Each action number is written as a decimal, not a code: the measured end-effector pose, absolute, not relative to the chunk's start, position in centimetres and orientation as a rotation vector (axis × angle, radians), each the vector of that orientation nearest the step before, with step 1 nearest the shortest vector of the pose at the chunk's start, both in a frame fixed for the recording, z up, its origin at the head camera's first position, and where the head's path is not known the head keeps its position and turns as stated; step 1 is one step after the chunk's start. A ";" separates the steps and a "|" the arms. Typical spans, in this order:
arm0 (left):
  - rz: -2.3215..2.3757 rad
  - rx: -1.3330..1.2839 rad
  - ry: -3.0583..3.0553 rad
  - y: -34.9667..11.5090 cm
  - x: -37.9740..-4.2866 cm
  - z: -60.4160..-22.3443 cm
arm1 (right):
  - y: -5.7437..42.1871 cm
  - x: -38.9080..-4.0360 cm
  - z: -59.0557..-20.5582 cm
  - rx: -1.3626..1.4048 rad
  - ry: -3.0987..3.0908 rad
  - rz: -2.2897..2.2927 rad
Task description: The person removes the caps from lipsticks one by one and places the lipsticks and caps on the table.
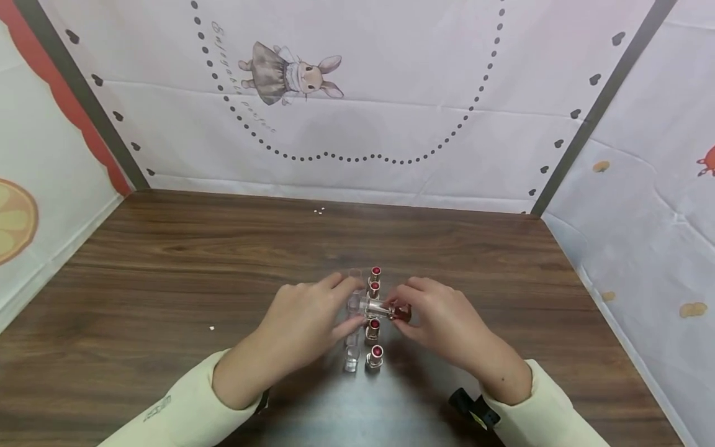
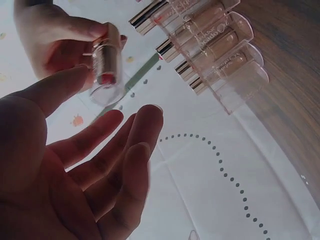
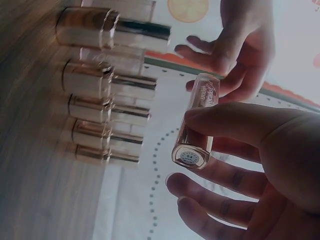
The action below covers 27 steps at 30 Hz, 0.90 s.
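A lipstick (image 1: 377,308) with a clear cap over its gold tube lies sideways between the hands. My right hand (image 1: 447,320) pinches its base, and a round label shows on the base end (image 3: 190,157) in the right wrist view. My left hand (image 1: 304,316) has thumb and fingers spread around the clear end, apart from it in the left wrist view. Below stand several uncapped lipsticks (image 1: 373,331) with red tips, in a row running away from me. Left of them is a row of clear caps (image 1: 351,358), partly hidden by the left hand.
The wooden table (image 1: 167,267) ends at a printed cloth wall (image 1: 391,74), with cloth on both sides too. Tiny white bits (image 1: 319,212) lie near its far edge, and another scrap (image 1: 211,328) lies left. A black strap (image 1: 473,410) is at the right wrist.
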<state>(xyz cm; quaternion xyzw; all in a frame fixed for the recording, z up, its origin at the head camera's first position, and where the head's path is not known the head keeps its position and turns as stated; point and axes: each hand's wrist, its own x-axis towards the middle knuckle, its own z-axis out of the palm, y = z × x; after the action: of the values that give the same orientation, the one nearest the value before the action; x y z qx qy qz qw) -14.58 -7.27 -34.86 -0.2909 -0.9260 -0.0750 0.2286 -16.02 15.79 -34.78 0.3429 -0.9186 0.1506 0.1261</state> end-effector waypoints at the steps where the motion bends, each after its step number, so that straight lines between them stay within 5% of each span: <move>1: -0.212 -0.802 -2.550 -7.2 -14.6 -34.9 | 15.8 -15.9 -34.7 1.007 -2.667 0.440; 27: -0.236 -0.855 -2.501 -7.1 -14.3 -34.9 | 15.2 -14.8 -34.8 0.996 -2.675 0.406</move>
<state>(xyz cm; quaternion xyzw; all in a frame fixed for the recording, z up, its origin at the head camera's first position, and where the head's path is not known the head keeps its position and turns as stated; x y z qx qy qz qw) -14.27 -7.11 -34.92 -0.3125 -0.9146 -0.0864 0.2415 -14.85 15.17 -34.83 0.3425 -0.9201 0.1397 0.1289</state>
